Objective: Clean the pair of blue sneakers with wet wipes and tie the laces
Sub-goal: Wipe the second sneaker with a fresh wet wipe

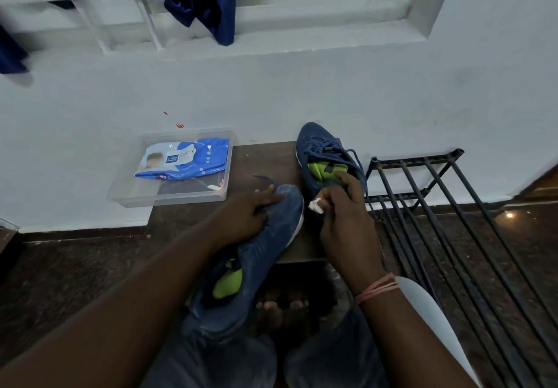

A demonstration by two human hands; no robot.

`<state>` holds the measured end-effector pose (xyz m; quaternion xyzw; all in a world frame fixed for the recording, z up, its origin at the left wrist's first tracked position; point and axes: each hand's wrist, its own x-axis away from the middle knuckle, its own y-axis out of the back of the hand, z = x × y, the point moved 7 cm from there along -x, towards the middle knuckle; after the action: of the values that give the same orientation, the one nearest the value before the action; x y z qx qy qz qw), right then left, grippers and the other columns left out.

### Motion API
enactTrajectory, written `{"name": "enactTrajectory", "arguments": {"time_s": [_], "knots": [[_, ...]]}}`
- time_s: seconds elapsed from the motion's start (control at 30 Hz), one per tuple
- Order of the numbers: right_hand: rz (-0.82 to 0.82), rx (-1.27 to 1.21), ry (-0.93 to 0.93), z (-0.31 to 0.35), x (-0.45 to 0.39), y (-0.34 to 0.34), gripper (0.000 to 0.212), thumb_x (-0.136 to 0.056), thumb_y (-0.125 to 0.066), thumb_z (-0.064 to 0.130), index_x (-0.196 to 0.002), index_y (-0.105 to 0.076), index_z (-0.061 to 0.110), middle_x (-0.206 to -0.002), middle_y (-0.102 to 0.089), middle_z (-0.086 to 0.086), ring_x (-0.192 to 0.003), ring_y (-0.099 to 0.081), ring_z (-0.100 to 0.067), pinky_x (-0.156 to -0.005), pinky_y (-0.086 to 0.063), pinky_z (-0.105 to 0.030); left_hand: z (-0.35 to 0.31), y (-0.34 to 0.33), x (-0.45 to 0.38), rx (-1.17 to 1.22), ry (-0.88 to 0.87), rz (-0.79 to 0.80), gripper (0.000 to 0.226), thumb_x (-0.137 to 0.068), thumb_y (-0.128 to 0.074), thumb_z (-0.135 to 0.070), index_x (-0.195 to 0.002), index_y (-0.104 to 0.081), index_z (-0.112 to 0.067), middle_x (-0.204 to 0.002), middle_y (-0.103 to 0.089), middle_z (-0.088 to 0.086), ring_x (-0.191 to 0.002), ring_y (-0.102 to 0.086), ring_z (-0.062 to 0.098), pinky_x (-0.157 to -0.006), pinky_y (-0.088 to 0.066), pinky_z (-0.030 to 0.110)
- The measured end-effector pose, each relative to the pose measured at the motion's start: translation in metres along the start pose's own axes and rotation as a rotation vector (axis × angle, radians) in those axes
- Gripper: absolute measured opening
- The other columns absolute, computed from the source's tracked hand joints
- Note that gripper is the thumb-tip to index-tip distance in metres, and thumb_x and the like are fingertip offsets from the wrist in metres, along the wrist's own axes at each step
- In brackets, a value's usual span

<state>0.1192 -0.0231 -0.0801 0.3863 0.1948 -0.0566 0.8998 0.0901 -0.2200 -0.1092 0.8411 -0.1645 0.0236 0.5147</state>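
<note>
We steadied one sneaker and pinched a wipe.
Near sneaker point(265, 236) looked soft, light; left hand point(244, 215) curled over its toe at the stool's point(265, 158) front edge. Right hand point(347, 221) pinched the wet wipe point(315, 205) beside the far sneaker point(320, 152); wipes pack point(184, 158) beyond.

One view only, my head camera, worn high and tilted forward and down. Wide-angle: the window grille point(120, 10) bows along the top edge, the white wall point(332, 92) faces me. Forearms enter from the bottom, close to the lens; left hand point(241, 215) and right hand point(347, 224) sit mid-frame over a low stool point(262, 161). No second view to compare overlap
</note>
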Motion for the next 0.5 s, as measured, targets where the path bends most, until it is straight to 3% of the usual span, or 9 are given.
{"name": "enactTrajectory", "arguments": {"time_s": [0.07, 0.17, 0.23, 0.3, 0.37, 0.43, 0.5], "knots": [[-0.059, -0.073, -0.005, 0.005, 0.005, 0.01, 0.008, -0.097, -0.051, 0.019, -0.097, -0.059, 0.022, -0.148, -0.04, 0.004, -0.126, -0.055, -0.021, -0.083, -0.055, -0.041, -0.011, 0.01, 0.004, -0.104, 0.014, 0.004, 0.056, -0.097, -0.055, -0.008, -0.15, -0.05, -0.025, -0.159, -0.043, 0.008, -0.143, -0.044, 0.025, -0.108, -0.028, 0.017], [-0.12, -0.156, -0.018, 0.017, 0.008, 0.023, 0.013, -0.096, -0.053, 0.012, -0.097, -0.06, 0.022, -0.136, -0.045, 0.003, -0.127, -0.05, -0.013, -0.094, -0.049, -0.033, -0.033, 0.02, 0.016, -0.356, 0.105, -0.003, 0.057, -0.097, -0.054, -0.024, -0.152, -0.042, -0.031, -0.149, -0.049, 0.012, -0.129, -0.052, 0.033, -0.1, -0.046, 0.04], [-0.167, -0.206, -0.031, 0.024, 0.013, 0.031, 0.013, -0.095, -0.054, 0.008, -0.097, -0.06, 0.019, -0.124, -0.047, 0.002, -0.115, -0.052, -0.012, -0.091, -0.046, -0.023, -0.045, 0.014, 0.035, -0.437, 0.212, -0.036, 0.062, -0.098, -0.045, -0.053, -0.155, -0.03, -0.035, -0.16, -0.033, 0.014, -0.141, -0.038, 0.038, -0.109, -0.041, 0.052], [-0.199, -0.234, -0.025, 0.033, 0.021, 0.036, 0.01, -0.096, -0.055, 0.008, -0.096, -0.059, 0.017, -0.11, -0.05, 0.002, -0.098, -0.052, -0.01, -0.082, -0.044, -0.018, -0.043, -0.005, 0.056, -0.36, 0.37, 0.013, 0.092, -0.086, -0.041, -0.083, -0.159, -0.001, -0.043, -0.17, -0.003, 0.013, -0.151, -0.016, 0.047, -0.114, -0.024, 0.066], [-0.188, -0.274, -0.001, 0.04, 0.028, 0.036, 0.01, -0.098, -0.055, 0.006, -0.093, -0.058, 0.014, -0.1, -0.052, 0.002, -0.089, -0.049, -0.003, -0.077, -0.038, -0.012, -0.035, -0.022, 0.066, -0.261, 0.441, 0.016, 0.117, -0.076, -0.057, -0.084, -0.151, 0.025, -0.051, -0.169, 0.007, 0.015, -0.147, -0.019, 0.054, -0.111, -0.027, 0.068], [-0.137, -0.303, 0.024, 0.044, 0.032, 0.03, 0.009, -0.098, -0.054, 0.007, -0.093, -0.057, 0.014, -0.096, -0.053, 0.003, -0.086, -0.048, 0.0, -0.076, -0.036, -0.01, -0.025, -0.02, 0.067, -0.211, 0.414, -0.09, 0.125, -0.076, -0.07, -0.07, -0.15, 0.029, -0.049, -0.166, -0.015, 0.021, -0.134, -0.045, 0.05, -0.104, -0.045, 0.058], [-0.075, -0.341, 0.031, 0.045, 0.034, 0.022, 0.008, -0.099, -0.052, 0.012, -0.094, -0.057, 0.015, -0.095, -0.053, 0.005, -0.086, -0.05, -0.001, -0.075, -0.038, -0.012, -0.016, -0.01, 0.067, -0.124, 0.379, -0.165, 0.129, -0.073, -0.077, -0.058, -0.156, 0.02, -0.04, -0.153, -0.041, 0.017, -0.123, -0.058, 0.04, -0.096, -0.052, 0.049]]}}
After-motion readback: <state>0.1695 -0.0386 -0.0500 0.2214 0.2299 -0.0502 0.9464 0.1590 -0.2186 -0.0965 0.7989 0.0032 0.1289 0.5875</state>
